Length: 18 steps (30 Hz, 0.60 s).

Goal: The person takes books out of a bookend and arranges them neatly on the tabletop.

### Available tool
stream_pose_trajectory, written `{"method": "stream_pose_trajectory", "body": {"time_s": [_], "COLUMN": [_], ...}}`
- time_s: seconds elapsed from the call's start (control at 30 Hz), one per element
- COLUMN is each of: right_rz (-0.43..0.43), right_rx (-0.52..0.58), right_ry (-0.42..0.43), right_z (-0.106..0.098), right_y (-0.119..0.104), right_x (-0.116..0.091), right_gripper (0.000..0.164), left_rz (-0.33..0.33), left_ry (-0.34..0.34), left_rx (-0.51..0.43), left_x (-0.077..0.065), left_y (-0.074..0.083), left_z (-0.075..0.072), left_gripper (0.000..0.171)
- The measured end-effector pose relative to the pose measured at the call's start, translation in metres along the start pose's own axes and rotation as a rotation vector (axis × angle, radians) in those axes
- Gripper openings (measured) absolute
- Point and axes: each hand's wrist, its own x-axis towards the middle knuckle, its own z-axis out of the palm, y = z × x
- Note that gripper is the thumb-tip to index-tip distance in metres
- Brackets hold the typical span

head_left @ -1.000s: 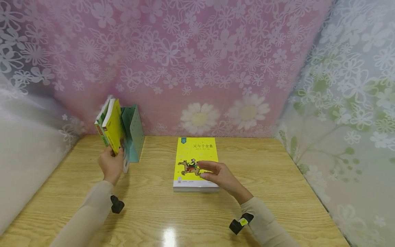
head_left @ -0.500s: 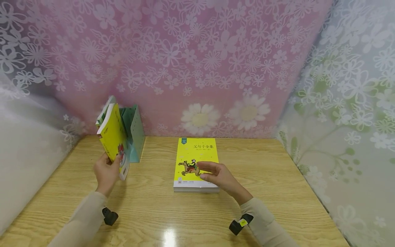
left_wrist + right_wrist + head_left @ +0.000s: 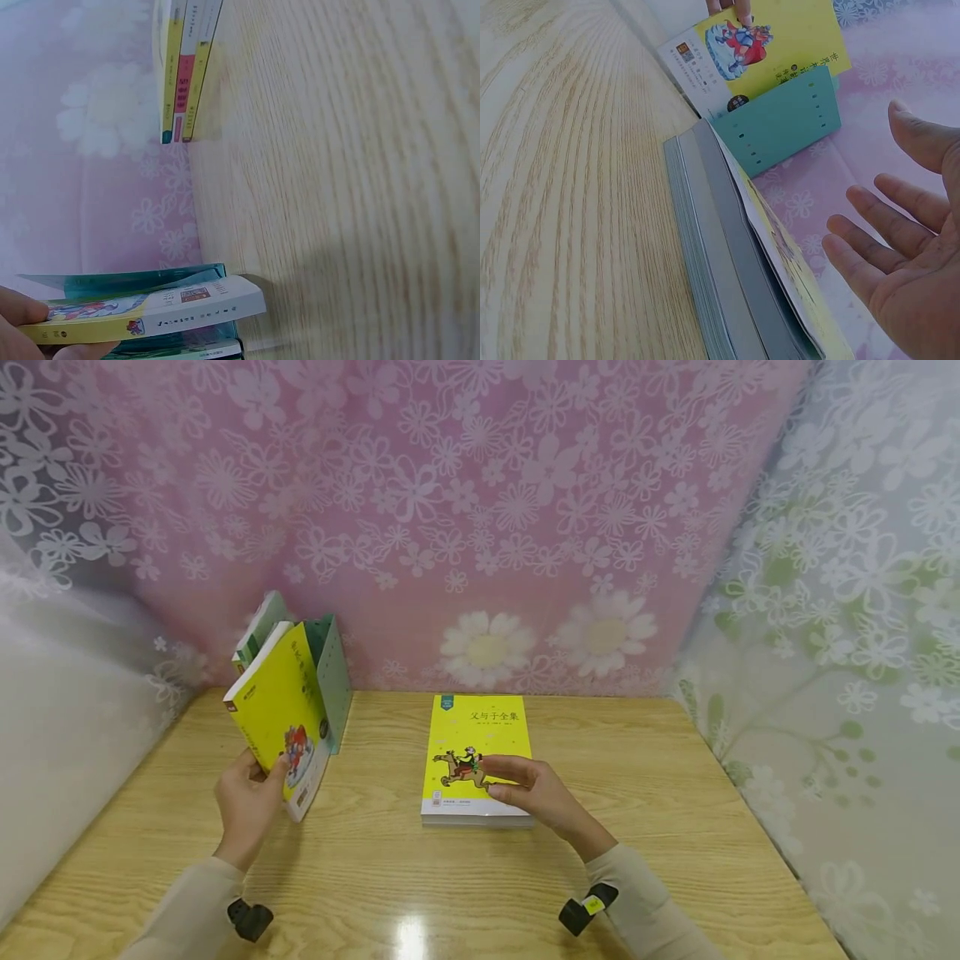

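Observation:
My left hand [image 3: 251, 806] pinches a yellow paperback book [image 3: 281, 706] by its lower spine side, thumb on the cover near a red and blue cartoon picture. The book stands tilted, partly drawn out in front of a teal book holder [image 3: 335, 681]. Behind it a green-and-white book [image 3: 257, 625] stands upright. My right hand [image 3: 542, 793] hovers with relaxed fingers over a stack of books [image 3: 480, 743], whose top cover is yellow with a horse and riders. In the right wrist view its fingers [image 3: 892, 225] are spread beside the stack, holding nothing.
The wooden table [image 3: 375, 885] carries the stack at its middle and the holder at the back left. A pink flowered curtain [image 3: 487, 527] hangs along the back edge. Pale sheets [image 3: 847, 652] close off the sides.
My left hand has drawn the yellow paperback toward me and turned its cover more to view, apart from the green-and-white book. The right hand has stayed almost still over the stack.

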Motion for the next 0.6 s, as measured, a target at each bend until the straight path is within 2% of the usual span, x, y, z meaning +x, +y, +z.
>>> {"method": "stream_pose_trajectory", "body": {"time_s": [0.17,0.6], "right_rz": [-0.004,-0.02], "right_rx": [0.002,-0.008], "right_ry": [0.003,-0.015], "right_z": [0.001,0.002], "right_y": [0.0,0.0], "right_x": [0.0,0.0], "right_gripper": [0.053,0.055], "left_rz": [0.012,-0.068], "left_ry": [0.011,-0.007], "left_rx": [0.017,-0.017], "left_x": [-0.008,-0.026], "left_y": [0.005,0.019], "left_z": [-0.006,-0.019], "left_gripper": [0.023,0.027]}}
